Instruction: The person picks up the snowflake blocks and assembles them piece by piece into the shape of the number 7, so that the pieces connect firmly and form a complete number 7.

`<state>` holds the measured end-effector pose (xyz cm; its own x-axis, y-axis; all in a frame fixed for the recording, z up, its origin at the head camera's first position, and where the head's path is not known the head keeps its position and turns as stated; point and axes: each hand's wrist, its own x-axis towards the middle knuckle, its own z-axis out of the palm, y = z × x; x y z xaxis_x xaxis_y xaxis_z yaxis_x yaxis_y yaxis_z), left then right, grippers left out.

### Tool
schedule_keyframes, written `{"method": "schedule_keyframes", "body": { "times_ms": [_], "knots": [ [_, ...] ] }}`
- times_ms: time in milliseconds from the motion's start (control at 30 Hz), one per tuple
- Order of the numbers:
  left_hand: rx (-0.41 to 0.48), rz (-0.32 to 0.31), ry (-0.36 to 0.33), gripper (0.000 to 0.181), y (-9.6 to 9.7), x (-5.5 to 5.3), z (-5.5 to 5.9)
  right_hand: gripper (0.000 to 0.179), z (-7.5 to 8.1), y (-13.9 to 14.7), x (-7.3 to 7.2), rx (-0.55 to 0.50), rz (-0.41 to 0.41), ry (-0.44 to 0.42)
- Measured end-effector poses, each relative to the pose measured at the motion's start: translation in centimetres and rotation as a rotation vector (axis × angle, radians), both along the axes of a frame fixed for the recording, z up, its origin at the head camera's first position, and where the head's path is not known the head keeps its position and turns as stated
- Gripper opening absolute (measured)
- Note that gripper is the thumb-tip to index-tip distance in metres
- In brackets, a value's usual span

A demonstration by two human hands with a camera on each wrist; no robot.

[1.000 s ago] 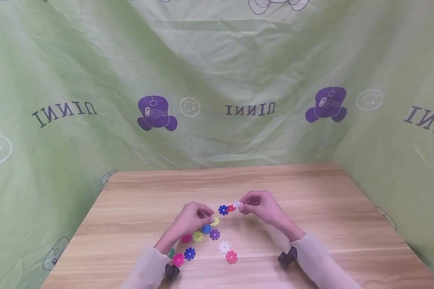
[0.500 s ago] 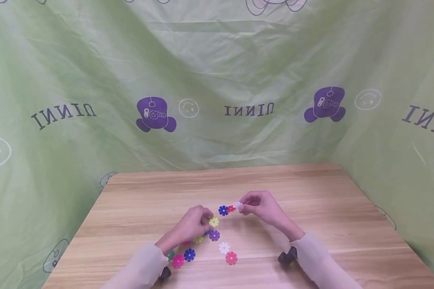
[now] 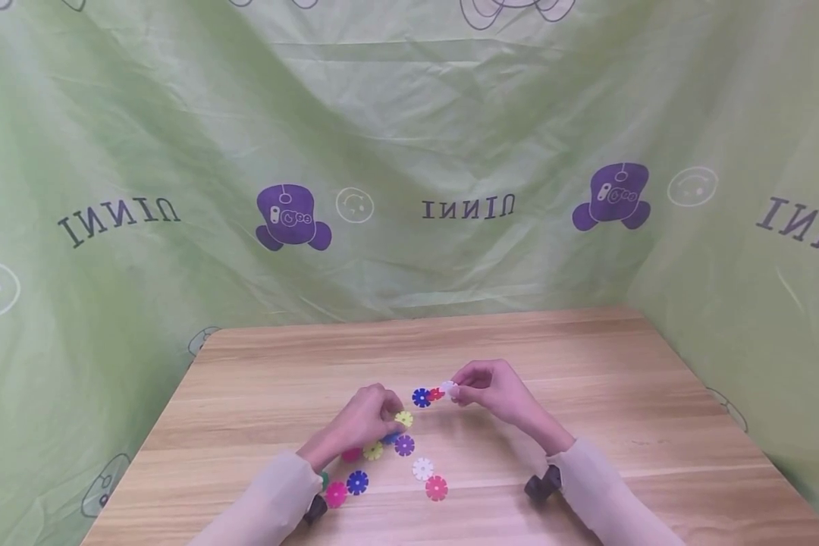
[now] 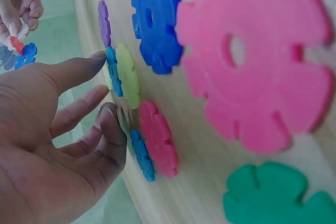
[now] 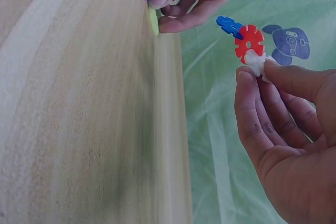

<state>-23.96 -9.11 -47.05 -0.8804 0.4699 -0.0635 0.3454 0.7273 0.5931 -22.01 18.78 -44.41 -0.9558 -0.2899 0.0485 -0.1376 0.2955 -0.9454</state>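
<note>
In the head view my right hand (image 3: 494,390) pinches a white snowflake disc (image 3: 449,390). Joined to it in a short chain are a red disc (image 5: 249,43) and a dark blue disc (image 3: 421,397), held up off the table. My left hand (image 3: 362,415) is lower, at the tabletop. Its thumb and forefinger pinch a yellow disc (image 5: 153,22), most of whose face shows in the head view. Beside that thumb lie a lighter blue disc (image 4: 114,72) and a purple disc (image 3: 404,445).
On the wooden table (image 3: 587,425) lie more loose discs: white (image 3: 422,469), coral pink (image 3: 437,487), dark blue (image 3: 358,482), magenta (image 3: 336,494), green (image 4: 265,192) and another yellow (image 3: 373,451). A green printed curtain (image 3: 396,136) surrounds the table.
My left hand has shifted its fingers on the yellow disc, whose face now shows more. Its thumb covers more of the lighter blue disc. The right hand and its chain have stayed put.
</note>
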Motion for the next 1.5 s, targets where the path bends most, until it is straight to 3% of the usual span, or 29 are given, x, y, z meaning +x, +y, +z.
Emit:
{"method": "schedule_keyframes", "body": {
  "times_ms": [600, 1133, 1500],
  "knots": [
    [0.022, -0.003, -0.070, 0.025, 0.02, -1.05, -0.09, 0.020, -0.09, -0.21, 0.10, -0.012, 0.003, -0.017],
    [0.077, 0.001, -0.096, 0.024, 0.21, -0.55, 0.38, 0.022, 0.04, -0.28, 0.14, -0.010, 0.015, -0.020],
    [0.221, 0.009, -0.104, 0.015, -0.50, -0.45, 0.78, 0.020, -0.27, -0.32, 0.14, 0.002, 0.001, -0.030]
  ]
}}
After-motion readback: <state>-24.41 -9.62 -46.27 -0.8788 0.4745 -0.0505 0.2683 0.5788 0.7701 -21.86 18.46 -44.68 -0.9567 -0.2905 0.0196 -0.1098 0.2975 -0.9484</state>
